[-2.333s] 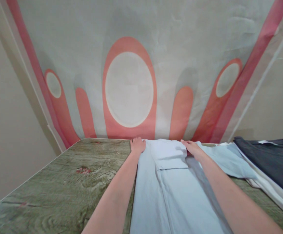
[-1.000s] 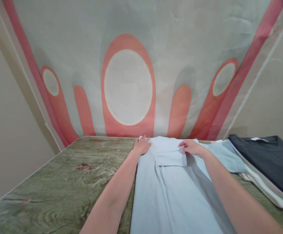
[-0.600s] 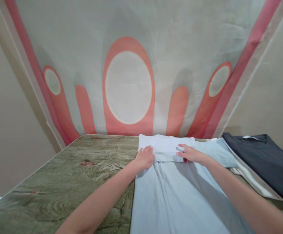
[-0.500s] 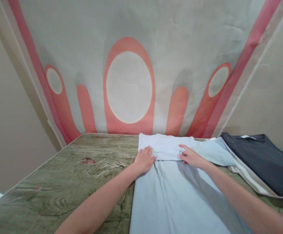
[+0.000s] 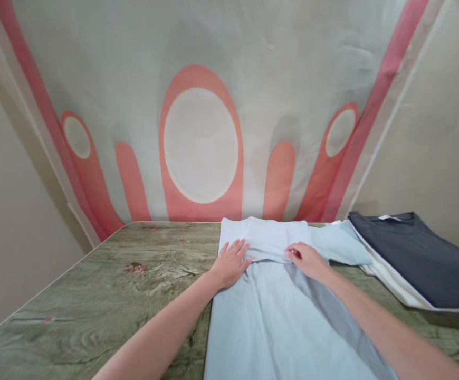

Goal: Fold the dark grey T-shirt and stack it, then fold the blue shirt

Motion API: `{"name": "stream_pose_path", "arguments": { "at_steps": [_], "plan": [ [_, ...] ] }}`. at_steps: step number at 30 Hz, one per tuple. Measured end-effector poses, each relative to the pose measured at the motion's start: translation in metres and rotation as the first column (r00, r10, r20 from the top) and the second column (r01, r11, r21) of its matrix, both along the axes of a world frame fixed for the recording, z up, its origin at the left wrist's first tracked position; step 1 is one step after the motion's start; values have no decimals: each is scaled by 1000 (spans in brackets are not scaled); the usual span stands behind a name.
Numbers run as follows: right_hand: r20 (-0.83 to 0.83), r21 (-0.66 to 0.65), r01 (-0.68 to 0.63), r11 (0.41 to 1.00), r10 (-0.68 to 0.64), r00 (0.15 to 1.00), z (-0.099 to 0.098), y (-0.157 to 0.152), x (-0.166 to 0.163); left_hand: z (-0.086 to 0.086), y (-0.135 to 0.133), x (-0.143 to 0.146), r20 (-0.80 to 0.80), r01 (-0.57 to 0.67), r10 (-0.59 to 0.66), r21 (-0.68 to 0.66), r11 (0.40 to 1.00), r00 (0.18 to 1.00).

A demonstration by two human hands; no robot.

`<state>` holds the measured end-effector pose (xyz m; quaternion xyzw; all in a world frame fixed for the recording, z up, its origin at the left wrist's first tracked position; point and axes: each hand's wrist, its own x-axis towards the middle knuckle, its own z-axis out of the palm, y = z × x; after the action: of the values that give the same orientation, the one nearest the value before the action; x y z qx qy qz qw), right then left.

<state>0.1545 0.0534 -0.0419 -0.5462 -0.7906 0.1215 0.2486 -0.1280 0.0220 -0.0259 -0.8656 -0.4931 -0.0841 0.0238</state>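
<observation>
A light blue shirt lies lengthwise on the table, its near end running out of view at the bottom. At the far end a paler band of cloth lies across it, and a sleeve-like part sticks out to the right. My left hand rests flat on the left side of the shirt, fingers spread over the pale band's lower edge. My right hand has its thumb and fingertips pinched together at that edge, further right, gripping the cloth.
The table has a green-brown wood-grain top. To the right lies a dark grey shirt, folded, over a white cloth. Behind the table rises a wall hanging with pink-red shapes.
My right hand's fingers have closed from a pointing, parted pose into a pinch at the band's edge. My left hand stays on the shirt, its fingers spread wider. The view has shifted slightly.
</observation>
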Motion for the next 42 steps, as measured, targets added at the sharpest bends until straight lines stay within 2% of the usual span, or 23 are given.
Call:
{"name": "stream_pose_path", "arguments": {
  "at_steps": [4,10,14,17,21,25,29,34,38,40,42],
  "plan": [
    [86,37,58,998,-61,994,8,11,7,2,-1,-1,-21,93,-94,-41,995,995],
    [137,20,108,994,-110,984,15,57,-8,3,-3,0,-18,65,-66,-54,996,998],
    [189,24,150,988,-152,970,8,79,-27,8,-7,0,15,12,-11,-38,999,1000],
    [236,18,177,984,-176,956,-4,79,-34,10,2,-5,56,-36,38,-25,999,998],
    [283,11,176,984,-172,943,-16,76,-35,9,39,-11,34,-106,106,3,994,994],
    [336,8,172,985,-165,927,-20,79,-32,5,85,-8,-55,-93,88,-81,992,995],
    [350,17,186,982,-180,919,-25,83,-25,-2,111,-3,-61,-152,146,-117,981,987],
    [298,36,215,976,-216,930,-27,86,-16,-9,117,1,-62,-276,270,-115,954,961],
    [264,70,269,960,-278,923,-23,83,-15,-6,114,2,-70,-295,289,-103,950,955],
    [259,95,243,966,-259,930,-20,80,-17,-3,110,3,-65,-306,302,-79,949,951],
    [276,89,156,984,-174,945,-17,77,-19,-2,103,6,-48,-295,293,-28,955,955]
  ]
}}
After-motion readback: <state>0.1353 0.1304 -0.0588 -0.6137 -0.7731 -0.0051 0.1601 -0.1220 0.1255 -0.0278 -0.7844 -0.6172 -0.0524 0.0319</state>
